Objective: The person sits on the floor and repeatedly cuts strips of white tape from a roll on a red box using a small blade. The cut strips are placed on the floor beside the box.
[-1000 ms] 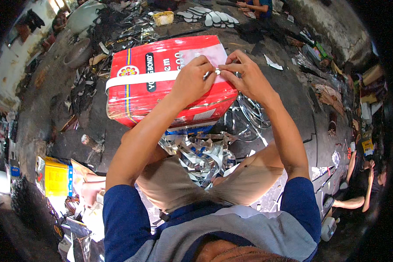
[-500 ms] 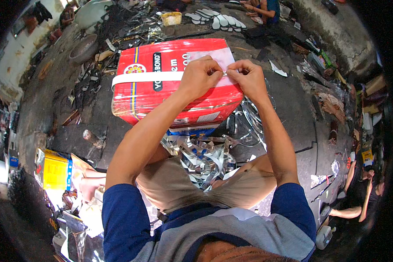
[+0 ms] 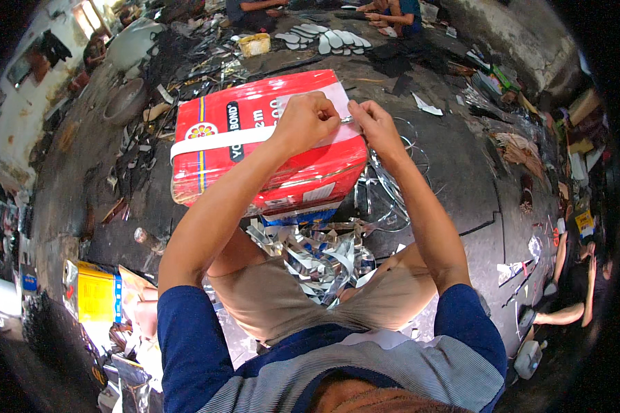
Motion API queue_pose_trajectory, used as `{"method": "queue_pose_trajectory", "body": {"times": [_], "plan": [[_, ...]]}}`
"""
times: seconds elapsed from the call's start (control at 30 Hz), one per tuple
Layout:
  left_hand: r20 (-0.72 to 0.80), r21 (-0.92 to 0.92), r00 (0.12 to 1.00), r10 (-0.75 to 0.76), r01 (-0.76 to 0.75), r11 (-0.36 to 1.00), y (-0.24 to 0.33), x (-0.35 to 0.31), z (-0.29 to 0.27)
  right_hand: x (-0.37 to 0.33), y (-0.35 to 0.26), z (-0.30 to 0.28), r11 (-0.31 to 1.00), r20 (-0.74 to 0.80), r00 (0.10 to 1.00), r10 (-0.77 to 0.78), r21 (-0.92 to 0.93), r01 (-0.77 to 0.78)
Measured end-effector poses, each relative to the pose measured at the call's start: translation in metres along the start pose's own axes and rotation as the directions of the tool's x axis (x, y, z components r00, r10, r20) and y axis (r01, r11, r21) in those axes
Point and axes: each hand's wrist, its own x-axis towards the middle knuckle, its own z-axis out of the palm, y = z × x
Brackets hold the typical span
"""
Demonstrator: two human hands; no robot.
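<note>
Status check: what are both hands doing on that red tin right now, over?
Left hand and right hand both pinching a small metal piece atop the red tin. Tin lies on its side on the floor. Shiny metal scraps heaped against it.

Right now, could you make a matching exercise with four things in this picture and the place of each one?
Things:
1. red tin
2. shiny metal scraps
3. yellow box
4. white cut-out pieces

Places:
A. far end of the floor
B. under both hands
C. low at the left
D. between the knees

Pairs: 1-B, 2-D, 3-C, 4-A
</note>
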Motion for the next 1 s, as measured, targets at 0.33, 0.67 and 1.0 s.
{"method": "queue_pose_trajectory", "body": {"times": [0.33,0.67,1.0], "plan": [[-0.125,-0.218,0.992,-0.001,-0.026,0.976,0.001,0.001,0.027,-0.004,0.021,-0.008,0.702,0.309,0.911,0.273,0.583,-0.408],[-0.154,-0.213,0.987,0.041,-0.074,0.974,0.001,0.008,0.033,0.027,-0.025,-0.013,0.982,0.005,0.985,0.171,-0.082,-0.17],[-0.097,-0.257,0.994,-0.057,0.03,0.966,0.003,0.006,0.031,0.05,0.089,0.013,0.974,-0.186,0.977,-0.1,-0.217,0.059]]}}
